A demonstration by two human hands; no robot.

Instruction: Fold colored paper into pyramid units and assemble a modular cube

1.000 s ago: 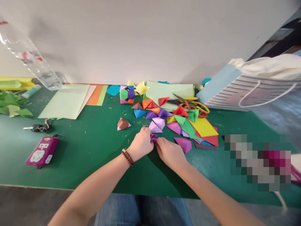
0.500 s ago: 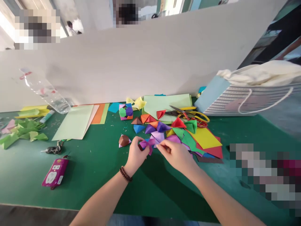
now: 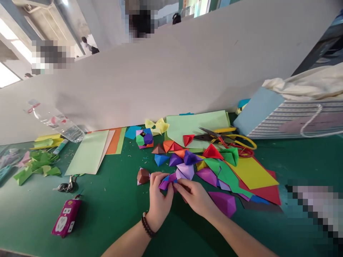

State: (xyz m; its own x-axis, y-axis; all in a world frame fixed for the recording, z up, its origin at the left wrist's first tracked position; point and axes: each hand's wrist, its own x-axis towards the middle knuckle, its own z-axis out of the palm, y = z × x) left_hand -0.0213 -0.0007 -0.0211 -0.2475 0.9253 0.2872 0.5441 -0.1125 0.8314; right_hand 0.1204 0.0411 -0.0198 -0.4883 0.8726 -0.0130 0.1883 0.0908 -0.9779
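On the green counter (image 3: 107,217), front centre: purple origami unit (image 3: 166,184) with a strip of blue paper along its upper edge, held between both hands.
Left fingers (image 3: 158,178): curled together, clamped around the unit's left end.
Right fingers (image 3: 183,188): pinched together on the unit's right end, touching the paper.
Left wrist: dark bead bracelet (image 3: 147,225).
Just beside the left hand (image 3: 158,194): brown origami piece (image 3: 143,176), on a lilac base.
Just beyond the right hand (image 3: 194,196): lilac pyramid unit (image 3: 186,170), at the edge of a heap of folded paper units (image 3: 211,153) in red, green, violet and blue, partly over a yellow paper sheet (image 3: 252,173).
Further back: yellow-handled scissors (image 3: 214,135) on a pale green paper sheet (image 3: 195,123), and a modular origami cube (image 3: 144,138).
Counter's left side: green paper scraps (image 3: 37,167), keys (image 3: 66,186), glue stick (image 3: 60,147).
Right rear: striped paper bag (image 3: 292,123) with a rope handle.
Writing: white print on a magenta pouch (image 3: 66,222) and red marks on a plastic bottle (image 3: 55,121), both too small to read.
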